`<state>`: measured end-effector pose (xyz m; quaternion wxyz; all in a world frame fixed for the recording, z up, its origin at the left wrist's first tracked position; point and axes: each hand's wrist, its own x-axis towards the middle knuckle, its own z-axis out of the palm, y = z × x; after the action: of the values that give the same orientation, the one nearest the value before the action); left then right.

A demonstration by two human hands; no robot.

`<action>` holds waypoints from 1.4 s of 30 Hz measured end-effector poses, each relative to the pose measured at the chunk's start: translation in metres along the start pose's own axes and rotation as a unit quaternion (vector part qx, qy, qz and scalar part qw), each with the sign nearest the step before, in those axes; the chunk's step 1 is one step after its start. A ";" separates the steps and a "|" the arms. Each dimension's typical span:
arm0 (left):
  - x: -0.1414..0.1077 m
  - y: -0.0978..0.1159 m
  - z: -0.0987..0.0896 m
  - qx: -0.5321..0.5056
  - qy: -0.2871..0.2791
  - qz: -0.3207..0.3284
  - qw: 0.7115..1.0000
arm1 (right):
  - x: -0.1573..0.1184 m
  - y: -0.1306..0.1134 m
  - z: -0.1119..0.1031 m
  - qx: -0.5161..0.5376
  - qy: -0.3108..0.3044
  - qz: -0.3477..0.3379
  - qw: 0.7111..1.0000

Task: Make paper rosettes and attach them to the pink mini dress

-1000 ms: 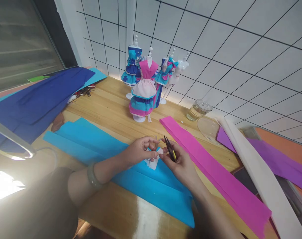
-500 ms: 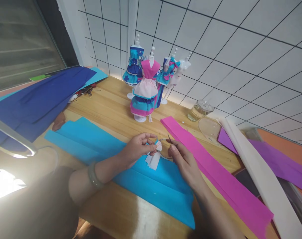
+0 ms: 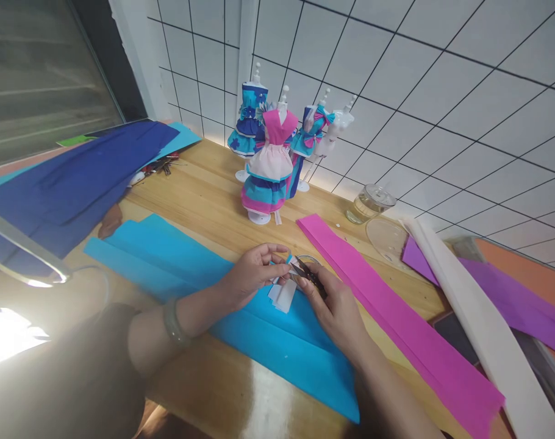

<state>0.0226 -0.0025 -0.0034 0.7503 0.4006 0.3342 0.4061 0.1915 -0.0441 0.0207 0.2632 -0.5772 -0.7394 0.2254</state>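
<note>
My left hand [image 3: 263,268] is pinched on a small white crepe paper piece with blue edging [image 3: 284,294], which hangs above a blue sheet [image 3: 277,341]. In my right hand [image 3: 336,305] is a dark pair of thread snips [image 3: 311,278], its pointed blades touching or very close to the piece by my left fingertips. Whether the blades are apart is too small to tell. Just behind the snips shows part of a pale round rim [image 3: 307,258], mostly covered by my right hand.
Dressed miniature mannequins [image 3: 272,158] stand at the back before the tiled wall. A lidded glass cup [image 3: 369,204] stands right of them. Pink paper [image 3: 396,311], white paper [image 3: 479,317] and purple paper [image 3: 497,292] lie right, dark blue fabric-like sheets [image 3: 85,171] left. A lamp [image 3: 25,250] leans in at left.
My right hand has turned and moved slightly left, bringing the snips' blades to the paper piece. My left hand keeps its pinch in nearly the same place.
</note>
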 end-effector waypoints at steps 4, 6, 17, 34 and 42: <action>0.000 0.000 0.001 -0.011 -0.003 0.002 1.000 | 0.000 0.000 0.000 -0.003 0.008 0.000 1.000; -0.001 0.001 0.001 -0.015 -0.005 0.001 1.000 | 0.000 0.000 0.000 -0.001 0.013 -0.001 1.000; 0.000 0.001 0.002 -0.046 -0.020 -0.017 0.999 | 0.000 -0.004 -0.001 0.028 0.029 0.012 0.999; -0.002 -0.001 0.005 0.025 -0.024 0.009 0.999 | 0.005 -0.006 0.001 0.299 -0.027 0.148 0.942; -0.004 -0.001 0.007 0.067 -0.048 -0.037 0.996 | 0.004 -0.002 0.003 0.271 -0.003 0.135 0.953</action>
<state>0.0264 -0.0085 -0.0001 0.7517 0.4564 0.3386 0.3347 0.1869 -0.0406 0.0201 0.3750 -0.5778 -0.5664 0.4524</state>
